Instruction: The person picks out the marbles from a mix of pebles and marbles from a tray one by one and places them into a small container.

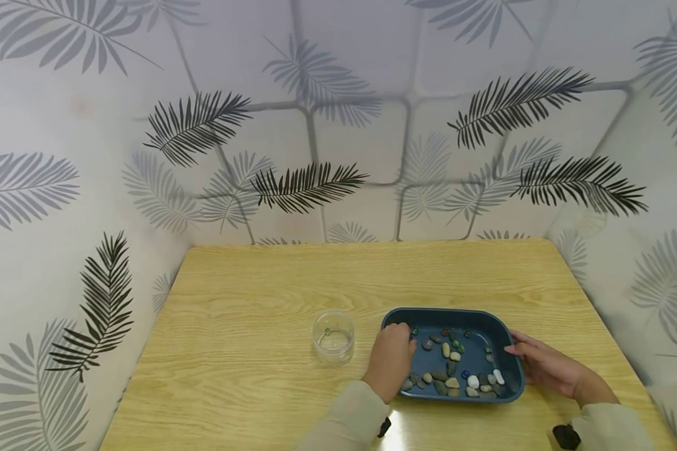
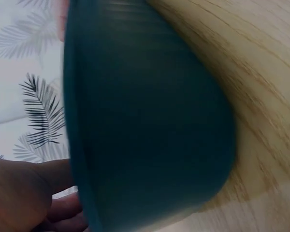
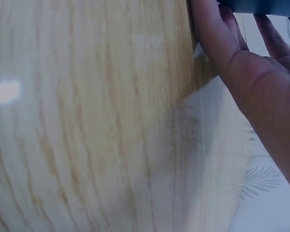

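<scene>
A dark blue basin (image 1: 459,398) stands on the table, with pebbles (image 1: 440,376) and glass marbles (image 1: 465,374) spread over its floor. My left hand (image 1: 390,357) is at its left rim, fingers bent down inside; I cannot tell whether they hold anything. The left wrist view shows the basin's outer wall (image 2: 154,116) with that hand (image 2: 24,193) beyond the rim. On the right side, my right hand (image 1: 547,363) grips the basin, its thumb over the rim and its fingers along the outside. A clear round jar (image 1: 334,351) left of the basin contains a green marble (image 1: 328,331).
The wooden table (image 1: 231,351) runs back to a wall (image 1: 338,138) printed with leaves, and walls flank it on both sides. The jar stands a short way left of my left hand.
</scene>
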Available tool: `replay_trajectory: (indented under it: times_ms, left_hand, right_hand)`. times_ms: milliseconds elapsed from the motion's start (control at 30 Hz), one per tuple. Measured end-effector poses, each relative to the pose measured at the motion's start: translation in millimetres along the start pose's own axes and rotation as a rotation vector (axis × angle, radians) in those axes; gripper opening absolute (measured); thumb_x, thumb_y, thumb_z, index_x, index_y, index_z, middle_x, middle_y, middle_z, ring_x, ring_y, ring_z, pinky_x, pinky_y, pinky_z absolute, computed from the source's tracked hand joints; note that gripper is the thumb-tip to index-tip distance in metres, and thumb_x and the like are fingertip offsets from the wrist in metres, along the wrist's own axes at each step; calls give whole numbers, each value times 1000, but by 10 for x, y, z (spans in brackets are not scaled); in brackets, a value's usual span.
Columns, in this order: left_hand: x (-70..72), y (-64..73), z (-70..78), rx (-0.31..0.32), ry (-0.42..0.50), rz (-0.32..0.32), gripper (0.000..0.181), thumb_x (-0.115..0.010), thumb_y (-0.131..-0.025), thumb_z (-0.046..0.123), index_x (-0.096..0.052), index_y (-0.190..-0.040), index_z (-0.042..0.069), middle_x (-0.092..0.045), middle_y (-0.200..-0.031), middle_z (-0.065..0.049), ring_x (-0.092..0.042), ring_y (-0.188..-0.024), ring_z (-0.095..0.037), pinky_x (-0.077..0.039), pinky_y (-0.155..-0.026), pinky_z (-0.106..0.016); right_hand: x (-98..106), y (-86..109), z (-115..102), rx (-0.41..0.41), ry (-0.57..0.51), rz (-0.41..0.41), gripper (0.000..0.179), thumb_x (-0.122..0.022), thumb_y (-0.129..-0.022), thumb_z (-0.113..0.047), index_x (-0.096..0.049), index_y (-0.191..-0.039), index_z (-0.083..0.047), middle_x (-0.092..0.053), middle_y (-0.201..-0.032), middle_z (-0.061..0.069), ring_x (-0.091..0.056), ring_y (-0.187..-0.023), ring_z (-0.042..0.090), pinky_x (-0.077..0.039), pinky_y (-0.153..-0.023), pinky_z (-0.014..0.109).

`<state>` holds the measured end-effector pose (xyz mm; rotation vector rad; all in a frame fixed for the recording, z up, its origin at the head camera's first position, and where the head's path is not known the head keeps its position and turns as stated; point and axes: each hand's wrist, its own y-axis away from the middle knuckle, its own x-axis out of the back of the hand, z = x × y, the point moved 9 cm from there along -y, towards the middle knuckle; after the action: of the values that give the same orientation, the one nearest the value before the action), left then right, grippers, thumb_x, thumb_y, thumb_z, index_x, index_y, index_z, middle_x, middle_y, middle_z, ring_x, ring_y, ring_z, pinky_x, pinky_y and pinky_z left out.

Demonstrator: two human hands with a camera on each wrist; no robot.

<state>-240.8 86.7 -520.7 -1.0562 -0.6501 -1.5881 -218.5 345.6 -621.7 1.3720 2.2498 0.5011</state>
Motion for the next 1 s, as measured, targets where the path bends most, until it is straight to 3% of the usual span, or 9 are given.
replay_trajectory:
  times_ms: [400, 733, 1000]
  left_hand:
    - [-148, -126, 39, 56, -115, -24, 9, -63, -81, 7, -68, -74, 11, -59, -63, -3, -55, -53, -15, -41, -45, -23]
    - [-292, -201, 12, 145, -212, -68, 11, -66, -78, 10, -69, -89, 9, -62, -87, -11, -60, -73, -22, -48, -54, -29]
    - [-375, -266, 8, 155, -261, -106, 14, -70, -76, 13, -69, -89, 10, -62, -88, -11, -59, -75, -22, -49, -58, -30]
  right_hand:
    - [29, -9, -2, -13, 16, 13, 67, -36, -95, -26, 8, -141, -8, 7, -143, 22, -29, -118, 24, -37, -86, 50]
    - [22, -13, -8, -14, -1, -2, 66, -36, -95, -25, 8, -141, -8, 6, -143, 21, -31, -117, 22, -37, -86, 50]
    - [18, -7, -49, -8, 21, 0, 65, -36, -95, -25, 8, -141, -7, 3, -143, 21, -32, -117, 21, -37, -87, 50]
